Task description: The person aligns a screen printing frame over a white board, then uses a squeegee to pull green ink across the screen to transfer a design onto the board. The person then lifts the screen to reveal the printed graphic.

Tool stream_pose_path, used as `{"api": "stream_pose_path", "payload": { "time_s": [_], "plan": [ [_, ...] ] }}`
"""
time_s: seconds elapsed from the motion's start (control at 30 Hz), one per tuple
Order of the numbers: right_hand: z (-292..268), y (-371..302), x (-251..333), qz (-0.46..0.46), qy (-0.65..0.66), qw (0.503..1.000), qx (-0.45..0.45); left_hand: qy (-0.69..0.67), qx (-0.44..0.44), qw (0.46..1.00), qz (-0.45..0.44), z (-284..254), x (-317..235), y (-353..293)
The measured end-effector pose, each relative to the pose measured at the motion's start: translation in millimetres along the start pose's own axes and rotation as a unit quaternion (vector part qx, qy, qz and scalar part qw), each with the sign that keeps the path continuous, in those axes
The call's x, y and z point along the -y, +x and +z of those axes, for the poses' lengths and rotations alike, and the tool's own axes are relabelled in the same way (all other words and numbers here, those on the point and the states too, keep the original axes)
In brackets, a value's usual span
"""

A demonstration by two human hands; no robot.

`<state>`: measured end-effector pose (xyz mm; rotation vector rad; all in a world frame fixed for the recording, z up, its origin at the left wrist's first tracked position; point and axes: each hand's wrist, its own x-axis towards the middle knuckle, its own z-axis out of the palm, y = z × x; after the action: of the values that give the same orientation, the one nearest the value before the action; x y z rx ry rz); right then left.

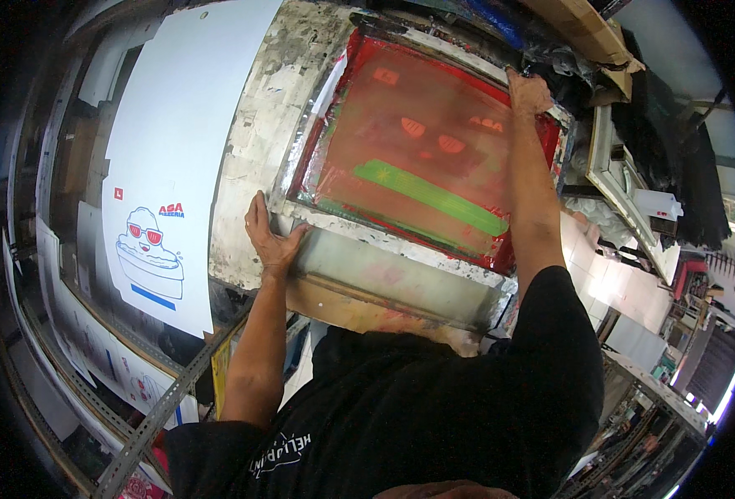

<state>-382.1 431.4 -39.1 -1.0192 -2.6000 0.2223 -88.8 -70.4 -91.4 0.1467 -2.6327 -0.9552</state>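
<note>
The left hand (272, 237) presses flat, fingers spread, on the near left corner of the screen-printing frame (384, 229), which lies on the paint-stained table (259, 141). Farther off, the right hand (530, 93) is closed over the frame's far edge. To seat the red mesh (426, 158) well, both hands should press evenly. A printed white sheet (168, 166) lies just left.

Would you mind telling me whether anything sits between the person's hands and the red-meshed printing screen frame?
Nothing visible does. The left hand rests directly on the near-left corner of the red-meshed printing screen frame, and the right hand grips its far edge.
</note>
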Motion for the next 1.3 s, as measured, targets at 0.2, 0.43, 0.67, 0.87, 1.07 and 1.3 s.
{"api": "stream_pose_path", "payload": {
  "time_s": [0.2, 0.43, 0.67, 0.87, 1.07, 1.3],
  "plan": [
    [7.9, 3.4, -0.9, 0.074, 0.071, 0.993, -0.063, 0.012, 0.007, 1.000, 0.000, -3.8, -3.8, 2.2],
    [26.1, 8.3, -26.8, -0.005, 0.235, 0.970, -0.057, 0.009, 0.003, 1.000, 0.001, -2.5, -4.9, 2.2],
    [34.5, 30.6, -45.1, -0.170, 0.162, 0.972, -0.032, -0.001, -0.001, 1.000, 0.011, -0.6, -3.7, 3.1],
    [7.4, 21.5, -39.4, -0.178, 0.213, 0.953, 0.119, 0.005, 0.002, 1.000, 0.001, -3.3, -2.5, 0.9],
    [15.5, 51.7, -57.7, -0.221, 0.218, 0.925, 0.220, 0.002, 0.003, 1.000, -0.004, -1.4, -2.3, 1.9],
    [10.3, 61.4, -58.1, -0.240, 0.222, 0.892, 0.311, 0.012, 0.005, 1.000, -0.018, -1.6, -1.7, 0.8]
  ]
}}
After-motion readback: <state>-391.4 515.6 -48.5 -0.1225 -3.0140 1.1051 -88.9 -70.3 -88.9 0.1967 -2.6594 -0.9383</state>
